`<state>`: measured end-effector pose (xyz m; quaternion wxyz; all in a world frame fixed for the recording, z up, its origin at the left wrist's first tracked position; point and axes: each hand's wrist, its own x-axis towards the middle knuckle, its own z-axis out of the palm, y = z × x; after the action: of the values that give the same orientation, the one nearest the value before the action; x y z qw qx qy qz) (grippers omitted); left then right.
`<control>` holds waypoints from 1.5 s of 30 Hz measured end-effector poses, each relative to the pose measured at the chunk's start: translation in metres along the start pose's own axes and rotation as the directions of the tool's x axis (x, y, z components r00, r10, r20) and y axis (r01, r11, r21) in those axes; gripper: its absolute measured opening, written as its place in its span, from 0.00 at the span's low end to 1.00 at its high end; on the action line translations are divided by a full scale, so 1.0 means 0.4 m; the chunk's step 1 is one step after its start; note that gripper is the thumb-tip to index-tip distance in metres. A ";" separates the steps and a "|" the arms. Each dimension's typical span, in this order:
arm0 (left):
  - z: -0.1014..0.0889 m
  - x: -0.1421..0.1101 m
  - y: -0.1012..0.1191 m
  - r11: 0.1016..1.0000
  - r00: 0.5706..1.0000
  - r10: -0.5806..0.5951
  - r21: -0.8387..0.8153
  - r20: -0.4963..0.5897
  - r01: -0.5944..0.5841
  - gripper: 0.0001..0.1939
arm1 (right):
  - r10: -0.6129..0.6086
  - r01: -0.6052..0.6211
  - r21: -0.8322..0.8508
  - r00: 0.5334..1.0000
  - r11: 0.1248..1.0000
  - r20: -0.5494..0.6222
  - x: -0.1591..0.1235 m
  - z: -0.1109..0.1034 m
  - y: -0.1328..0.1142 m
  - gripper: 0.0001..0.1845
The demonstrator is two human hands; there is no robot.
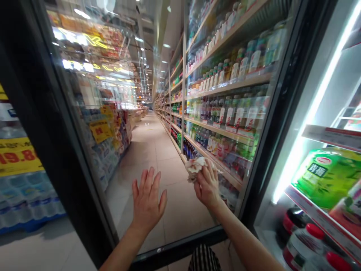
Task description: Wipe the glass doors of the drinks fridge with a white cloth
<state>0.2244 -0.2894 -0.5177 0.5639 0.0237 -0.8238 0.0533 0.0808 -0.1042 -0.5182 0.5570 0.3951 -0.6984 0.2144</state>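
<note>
An open glass cooler door (121,124) with a black frame stands in front of me. My left hand (148,199) lies flat against the glass, fingers stretched upward. My right hand (207,184) is closed around a crumpled white cloth (195,166) and presses it on the glass near the door's right side. Through the pane I see a shop aisle and drink shelves.
The lit cooler interior (318,113) opens at the right, with green packs (327,177) on a shelf and red-capped bottles (307,241) below. Stacked water packs with a yellow price sign (17,156) stand at the left. A tiled aisle (152,150) runs ahead between shelves of bottles (225,109).
</note>
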 end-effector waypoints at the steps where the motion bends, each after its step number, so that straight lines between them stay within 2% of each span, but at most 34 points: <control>1: -0.005 0.000 -0.010 1.000 1.000 -0.010 0.007 -0.005 0.010 0.36 | 0.046 -0.047 -0.019 0.998 0.999 -0.043 0.005 -0.001 0.017 0.26; 2: -0.011 0.001 -0.020 1.000 1.000 -0.024 0.013 -0.010 0.025 0.36 | 0.151 -0.158 -0.040 0.980 0.987 -0.127 0.013 -0.001 0.038 0.27; 4: -0.020 0.004 -0.036 0.998 0.998 -0.052 0.022 -0.020 0.053 0.36 | 0.357 -0.384 -0.041 0.887 0.922 -0.294 0.039 -0.001 0.068 0.29; 5: -0.023 0.007 -0.040 0.998 0.998 -0.063 0.024 -0.021 0.064 0.36 | 0.407 -0.441 -0.027 0.850 0.897 -0.335 0.052 0.001 0.064 0.30; 6: -0.025 0.010 -0.042 0.997 0.997 -0.071 0.026 -0.019 0.071 0.36 | 0.419 -0.452 -0.019 0.841 0.892 -0.344 0.062 0.003 0.044 0.29; 7: -0.026 0.013 -0.041 0.997 0.997 -0.074 0.029 -0.018 0.075 0.36 | 0.384 -0.409 -0.018 0.871 0.913 -0.307 0.069 0.006 0.012 0.29; 9: -0.029 0.018 -0.039 0.997 0.997 -0.070 0.035 -0.018 0.071 0.36 | 0.190 -0.193 0.001 0.969 0.981 -0.156 0.074 0.011 -0.071 0.25; 10: -0.032 0.020 -0.040 0.997 0.998 -0.067 0.038 -0.020 0.068 0.36 | 0.063 -0.061 0.031 0.995 0.998 -0.075 0.075 0.014 -0.106 0.23; 11: -0.037 0.021 -0.045 0.997 0.997 -0.067 0.042 -0.024 0.068 0.36 | -0.028 0.029 0.055 0.999 0.998 -0.025 0.078 0.015 -0.129 0.22; 12: -0.043 0.020 -0.053 0.996 0.997 -0.072 0.048 -0.026 0.073 0.36 | -0.069 0.070 0.065 0.998 0.995 -0.008 0.084 0.016 -0.137 0.22; 13: -0.050 0.019 -0.064 0.995 0.996 -0.084 0.055 -0.029 0.085 0.37 | -0.044 0.046 0.054 0.998 0.997 -0.036 0.093 0.017 -0.132 0.23; 14: -0.058 0.017 -0.076 0.993 0.995 -0.097 0.062 -0.034 0.099 0.37 | 0.043 -0.040 0.029 0.994 0.999 -0.105 0.106 0.018 -0.118 0.24; 16: -0.071 0.014 -0.097 0.989 0.991 -0.124 0.071 -0.046 0.127 0.37 | 0.257 -0.264 0.009 0.928 0.964 -0.269 0.136 0.025 -0.087 0.27; 17: -0.076 0.012 -0.104 0.989 0.990 -0.130 0.071 -0.048 0.133 0.37 | 0.315 -0.327 0.018 0.892 0.945 -0.325 0.149 0.029 -0.082 0.27; 18: -0.078 0.012 -0.108 0.988 0.990 -0.132 0.069 -0.046 0.135 0.37 | 0.325 -0.337 0.024 0.883 0.941 -0.339 0.159 0.033 -0.088 0.27; 19: -0.080 0.012 -0.109 0.989 0.990 -0.132 0.064 -0.044 0.135 0.37 | 0.278 -0.285 0.023 0.911 0.958 -0.305 0.166 0.037 -0.103 0.27; 21: -0.083 0.014 -0.110 0.989 0.990 -0.136 0.052 -0.033 0.138 0.36 | 0.051 -0.047 0.030 0.987 0.998 -0.152 0.173 0.039 -0.147 0.24; 22: -0.086 0.015 -0.112 0.988 0.989 -0.144 0.046 -0.033 0.145 0.36 | -0.067 0.071 0.048 0.995 0.996 -0.081 0.178 0.037 -0.166 0.23; 23: -0.090 0.016 -0.115 0.987 0.987 -0.155 0.041 -0.035 0.157 0.36 | -0.132 0.135 0.063 0.990 0.989 -0.047 0.187 0.035 -0.178 0.23; 24: -0.095 0.015 -0.120 0.985 0.985 -0.167 0.036 -0.040 0.168 0.36 | -0.126 0.130 0.068 0.990 0.989 -0.060 0.199 0.032 -0.183 0.23; 25: -0.100 0.014 -0.126 0.984 0.983 -0.176 0.033 -0.044 0.177 0.35 | -0.054 0.061 0.063 0.992 0.996 -0.115 0.214 0.030 -0.182 0.24; 27: -0.111 0.011 -0.141 0.982 0.982 -0.183 0.027 -0.052 0.185 0.35 | 0.159 -0.149 0.058 0.955 0.987 -0.251 0.245 0.030 -0.178 0.27; 28: -0.115 0.009 -0.147 0.983 0.982 -0.183 0.024 -0.051 0.184 0.35 | 0.218 -0.209 0.063 0.934 0.976 -0.283 0.256 0.034 -0.182 0.27; 29: -0.119 0.006 -0.152 0.983 0.983 -0.179 0.020 -0.043 0.180 0.35 | 0.219 -0.209 0.066 0.936 0.976 -0.276 0.261 0.038 -0.194 0.27; 30: -0.123 0.004 -0.157 0.984 0.984 -0.177 0.014 -0.036 0.178 0.36 | 0.162 -0.150 0.069 0.959 0.986 -0.233 0.261 0.043 -0.213 0.26; 32: -0.134 0.002 -0.163 0.985 0.984 -0.173 -0.007 -0.032 0.173 0.36 | -0.071 0.081 0.097 0.991 0.992 -0.110 0.253 0.051 -0.262 0.21; 34: -0.153 0.002 -0.168 0.985 0.984 -0.170 -0.036 -0.057 0.168 0.36 | -0.272 0.276 0.133 0.961 0.952 -0.047 0.257 0.055 -0.305 0.17; 36: -0.178 0.007 -0.172 0.984 0.980 -0.171 -0.065 -0.106 0.164 0.36 | -0.279 0.288 0.122 0.957 0.950 -0.085 0.288 0.056 -0.330 0.17; 39: -0.215 0.015 -0.182 0.985 0.972 -0.162 -0.089 -0.172 0.148 0.35 | -0.063 0.079 0.090 0.983 0.993 -0.171 0.354 0.061 -0.357 0.21; 40: -0.224 0.018 -0.187 0.985 0.969 -0.160 -0.088 -0.186 0.145 0.35 | -0.047 0.064 0.096 0.984 0.993 -0.171 0.367 0.066 -0.372 0.22; 41: -0.231 0.019 -0.195 0.985 0.968 -0.161 -0.085 -0.192 0.147 0.34 | -0.095 0.113 0.111 0.983 0.987 -0.158 0.373 0.072 -0.389 0.22; 42: -0.235 0.021 -0.203 0.985 0.967 -0.166 -0.080 -0.192 0.154 0.34 | -0.196 0.215 0.135 0.970 0.967 -0.141 0.373 0.078 -0.409 0.21; 44: -0.241 0.025 -0.222 0.981 0.965 -0.190 -0.072 -0.181 0.180 0.34 | -0.426 0.437 0.185 0.899 0.880 -0.099 0.369 0.090 -0.446 0.19; 45: -0.243 0.028 -0.231 0.978 0.964 -0.204 -0.072 -0.173 0.194 0.34 | -0.484 0.492 0.198 0.871 0.848 -0.086 0.374 0.093 -0.459 0.18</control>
<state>0.3196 -0.3699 -0.4670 0.6388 0.0862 -0.7641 -0.0240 0.1931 -0.2879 -0.4131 0.5588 0.6134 -0.5386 0.1462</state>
